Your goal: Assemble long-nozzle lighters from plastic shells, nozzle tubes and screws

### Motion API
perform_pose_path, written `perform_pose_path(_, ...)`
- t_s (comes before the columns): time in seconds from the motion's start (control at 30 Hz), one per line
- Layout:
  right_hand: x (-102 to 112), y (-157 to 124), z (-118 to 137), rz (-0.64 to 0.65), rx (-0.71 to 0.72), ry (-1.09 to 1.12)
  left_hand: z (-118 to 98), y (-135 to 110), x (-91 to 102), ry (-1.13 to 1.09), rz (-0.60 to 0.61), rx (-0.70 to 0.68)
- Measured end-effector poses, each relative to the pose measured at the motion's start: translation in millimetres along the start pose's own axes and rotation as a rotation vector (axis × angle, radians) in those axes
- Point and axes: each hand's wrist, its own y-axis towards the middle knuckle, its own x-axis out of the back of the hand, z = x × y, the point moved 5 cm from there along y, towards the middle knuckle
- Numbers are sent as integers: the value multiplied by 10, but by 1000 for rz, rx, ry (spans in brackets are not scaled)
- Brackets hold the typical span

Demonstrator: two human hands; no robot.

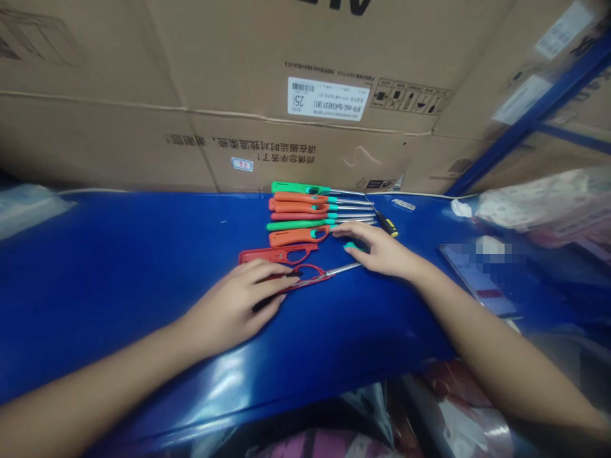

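Below the row of lighters lies a long-nosed gas lighter (312, 275) with its red casing opened and its metal tube pointing right. My left hand (241, 299) is closed over its handle end, which the fingers mostly hide. The loose red casing half (267, 254) lies just beyond those fingers. My right hand (382, 248) curls around a small teal plastic piece (354, 246), with the thumb near the tube's tip. Beside the right fingertips is an orange lighter (293, 237), the nearest of several orange, green and red lighters (298, 207) laid side by side.
A screwdriver (386, 222) with a black-and-yellow handle lies right of the lighter tubes. A phone (477, 280) rests on the blue tabletop (119, 273) at right. Large cardboard boxes (238, 76) stand along the back, and plastic bags (534, 197) lie at far right.
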Motion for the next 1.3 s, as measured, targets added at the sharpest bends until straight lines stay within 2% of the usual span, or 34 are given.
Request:
perform_pose_path(0.17, 156, 7, 43, -74, 1, -166, -6, 1, 7, -1, -6, -4)
perform_pose_path(0.3, 280, -25, -58, -120, -178, -195, 10, -9, -3, 11, -5, 12)
perform_pose_path(0.43, 246, -62, -192, -22, -357, -143, 32, -9, 22, 24, -43, 48)
perform_pose_path(0.5, 224, -63, -201, -3, -370, -135, 37, -3, 34, 21, -50, 57)
perform_pose_path(0.7, 280, -73, -154, -71, -374, -209, 58, -1, 23, -9, -17, 66)
perform_pose_path(0.83, 288, -81, -160, -23, -422, -239, 61, -6, 6, -24, -10, 61)
perform_pose_path(0.97, 237, -51, -53, -59, -372, -208, 30, 8, -13, -48, -12, 31)
perform_pose_path(1.1, 101, -32, 148, -127, -272, -51, 13, 8, -39, -52, 19, 45)
perform_pose_path(1.3, -195, -29, 408, 14, -44, -58, 14, -11, -71, -41, 90, 63)
